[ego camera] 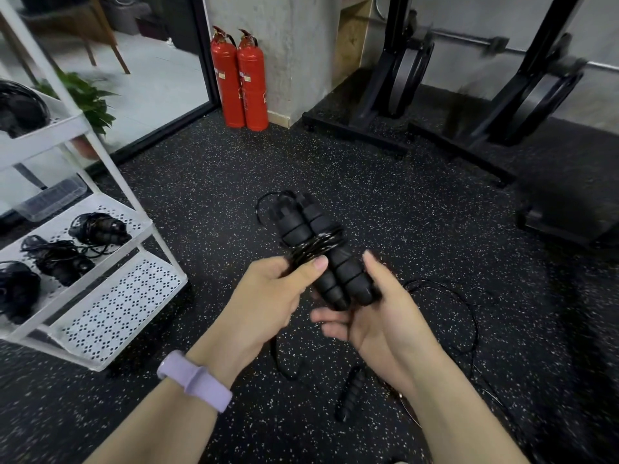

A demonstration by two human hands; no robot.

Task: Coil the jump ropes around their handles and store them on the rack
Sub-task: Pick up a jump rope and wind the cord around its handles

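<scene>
I hold a black jump rope [311,236] with its two ridged handles side by side and thin cord wound around their middle. My left hand [268,296] grips the wound part, thumb across the cord. My right hand [368,316] cups the handles' lower ends from the right, fingers curled beneath them. A loop of cord sticks out at the far end. On the floor below lies another black handle [350,393] with loose cord [469,316] spread to the right. The white rack [110,296] stands at left with several coiled ropes [97,229] on its perforated shelf.
Two red fire extinguishers [239,82] stand against a concrete pillar. Black weight-plate racks [402,82] sit at the back right. A potted plant [87,102] is behind the rack, beside a glass door. A clear plastic box [50,199] lies near the rack. The floor is black speckled rubber.
</scene>
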